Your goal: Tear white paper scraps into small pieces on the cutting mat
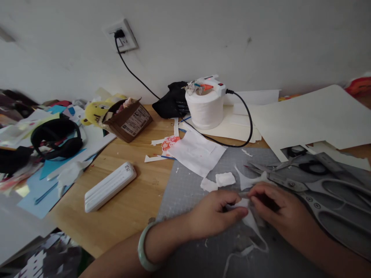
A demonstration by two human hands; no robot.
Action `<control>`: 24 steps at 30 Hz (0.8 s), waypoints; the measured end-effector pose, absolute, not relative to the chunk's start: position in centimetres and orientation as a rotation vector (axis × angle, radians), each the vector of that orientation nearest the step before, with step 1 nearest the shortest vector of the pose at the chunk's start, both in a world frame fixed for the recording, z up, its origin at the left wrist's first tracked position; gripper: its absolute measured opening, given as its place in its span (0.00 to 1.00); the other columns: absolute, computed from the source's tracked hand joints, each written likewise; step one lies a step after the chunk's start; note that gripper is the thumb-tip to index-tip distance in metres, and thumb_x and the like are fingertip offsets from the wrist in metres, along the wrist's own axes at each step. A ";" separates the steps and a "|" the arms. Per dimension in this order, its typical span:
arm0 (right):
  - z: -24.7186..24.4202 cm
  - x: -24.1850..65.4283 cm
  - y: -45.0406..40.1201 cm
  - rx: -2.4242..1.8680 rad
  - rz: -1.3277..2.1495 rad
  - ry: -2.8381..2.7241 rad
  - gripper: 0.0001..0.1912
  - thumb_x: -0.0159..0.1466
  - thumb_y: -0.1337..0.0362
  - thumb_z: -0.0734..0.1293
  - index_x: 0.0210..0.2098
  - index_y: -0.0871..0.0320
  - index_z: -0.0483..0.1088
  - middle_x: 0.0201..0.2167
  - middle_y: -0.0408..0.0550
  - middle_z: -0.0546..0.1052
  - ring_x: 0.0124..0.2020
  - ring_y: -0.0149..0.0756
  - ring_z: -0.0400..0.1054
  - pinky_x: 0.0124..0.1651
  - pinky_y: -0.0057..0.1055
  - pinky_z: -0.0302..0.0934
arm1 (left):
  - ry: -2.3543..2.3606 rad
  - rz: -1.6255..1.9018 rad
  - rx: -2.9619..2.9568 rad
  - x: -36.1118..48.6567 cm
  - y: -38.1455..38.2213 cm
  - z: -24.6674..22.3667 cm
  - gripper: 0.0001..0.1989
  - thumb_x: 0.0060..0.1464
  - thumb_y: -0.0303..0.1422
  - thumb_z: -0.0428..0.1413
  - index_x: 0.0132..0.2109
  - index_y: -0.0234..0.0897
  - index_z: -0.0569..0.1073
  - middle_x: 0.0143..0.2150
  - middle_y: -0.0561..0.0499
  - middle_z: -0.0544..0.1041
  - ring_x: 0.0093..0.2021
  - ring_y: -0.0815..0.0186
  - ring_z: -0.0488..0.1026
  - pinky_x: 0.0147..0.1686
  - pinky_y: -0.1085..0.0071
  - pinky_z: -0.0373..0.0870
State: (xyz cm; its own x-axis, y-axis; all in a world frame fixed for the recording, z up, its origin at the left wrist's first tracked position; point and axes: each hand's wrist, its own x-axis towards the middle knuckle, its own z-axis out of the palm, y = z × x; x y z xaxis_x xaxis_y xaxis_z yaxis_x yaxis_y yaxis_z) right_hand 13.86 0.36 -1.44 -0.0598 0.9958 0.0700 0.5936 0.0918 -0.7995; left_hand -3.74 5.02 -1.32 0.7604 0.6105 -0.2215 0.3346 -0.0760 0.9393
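A thin white strip of paper or cloth hangs between my two hands and trails down over the grey cutting mat. My left hand, with a pale green bangle on its wrist, pinches it from the left. On the right, my right hand has thumb and fingers pressed together on the same white piece. Just beyond my fingers lie a small folded white pad and another white scrap. Large grey-handled scissors lie beside my right hand.
A white roll with a corded glue gun on top stands near the wall. White sheet, power bank, cardboard box and black headphones lie leftward. Large cream card is at the back right.
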 end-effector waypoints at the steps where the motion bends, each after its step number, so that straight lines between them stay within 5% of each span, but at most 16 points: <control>1: -1.5 14.1 0.4 -1.598 0.759 -1.722 0.06 0.58 0.65 0.59 0.29 0.55 0.67 0.25 0.44 0.73 0.27 0.34 0.67 0.27 0.27 0.61 | 0.752 0.272 1.659 -3.8 5.1 -1.3 0.13 0.54 0.38 0.48 0.27 0.33 0.64 0.24 0.56 0.58 0.27 0.73 0.55 0.27 0.76 0.53; 6: -1.5 14.7 0.7 -1.639 0.697 -1.704 0.05 0.58 0.64 0.60 0.29 0.54 0.67 0.23 0.42 0.71 0.23 0.33 0.66 0.26 0.27 0.61 | 0.740 0.295 1.530 -4.0 5.1 -1.0 0.14 0.53 0.38 0.48 0.25 0.34 0.59 0.23 0.56 0.55 0.26 0.74 0.53 0.25 0.76 0.51; 11: -1.4 14.5 0.4 -1.481 0.757 -1.871 0.06 0.57 0.66 0.62 0.34 0.54 0.69 0.32 0.45 0.75 0.31 0.35 0.69 0.31 0.29 0.63 | 0.738 0.298 1.609 -3.9 5.1 -1.1 0.13 0.53 0.36 0.48 0.25 0.34 0.59 0.23 0.56 0.55 0.26 0.74 0.53 0.26 0.76 0.52; 24: -1.2 14.3 0.2 -1.370 0.664 -1.968 0.06 0.56 0.70 0.61 0.31 0.54 0.67 0.29 0.44 0.74 0.30 0.34 0.69 0.32 0.28 0.62 | 0.750 0.276 1.645 -3.9 5.1 -1.1 0.11 0.53 0.34 0.48 0.25 0.34 0.60 0.22 0.57 0.55 0.25 0.74 0.53 0.24 0.77 0.51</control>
State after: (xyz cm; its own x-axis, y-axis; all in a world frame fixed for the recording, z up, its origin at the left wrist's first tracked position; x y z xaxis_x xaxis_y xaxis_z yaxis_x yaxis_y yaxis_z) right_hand 14.32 0.18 -1.23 -0.2499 0.9436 0.2173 0.6191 0.3282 -0.7134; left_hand -3.89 5.07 -1.09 0.7604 0.6088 -0.2263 0.3171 -0.0440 0.9474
